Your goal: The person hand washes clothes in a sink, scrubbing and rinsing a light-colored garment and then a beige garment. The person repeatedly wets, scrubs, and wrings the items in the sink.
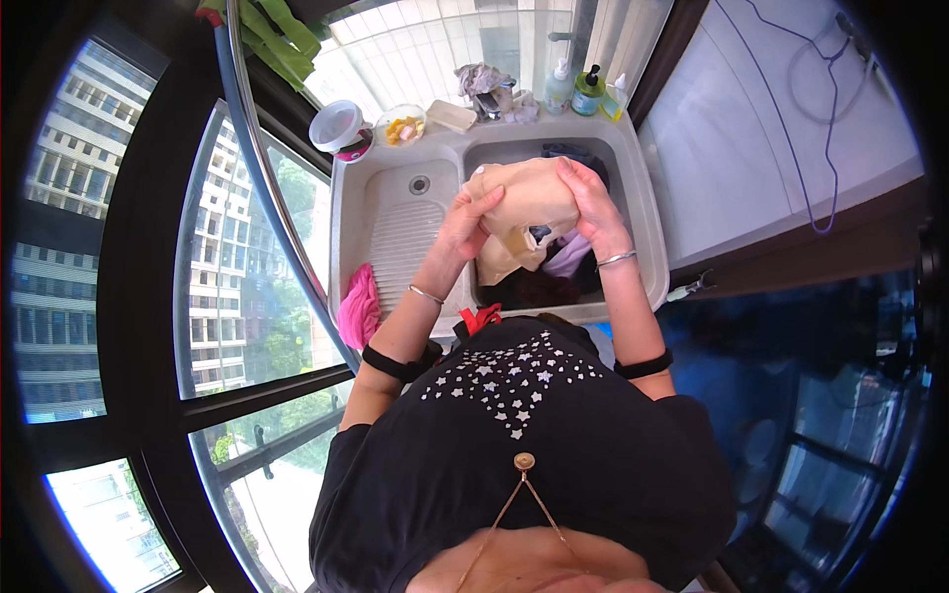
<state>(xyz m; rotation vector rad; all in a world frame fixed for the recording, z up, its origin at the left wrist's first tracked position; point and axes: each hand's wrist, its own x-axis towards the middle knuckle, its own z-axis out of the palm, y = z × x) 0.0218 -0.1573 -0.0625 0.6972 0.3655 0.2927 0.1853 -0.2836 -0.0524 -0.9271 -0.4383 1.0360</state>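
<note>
A beige garment (528,194) is stretched between my two hands above the right basin of a laundry sink (652,222). My left hand (471,219) grips its left side, thumb on top. My right hand (593,199) pinches its upper right edge. The lower part of the cloth hangs in loose folds with a gap in it. Below, a lilac cloth (569,256) and dark clothes (545,287) lie in the basin, partly hidden by the garment and my arms.
A ribbed washboard (404,230) slopes left of the basin, with a pink cloth (360,307) on the rim. Along the back ledge stand a lidded tub (339,132), a dish of soap pieces (402,130), a soap tray (451,116), a cloth-draped faucet (486,104) and a green pump bottle (588,93).
</note>
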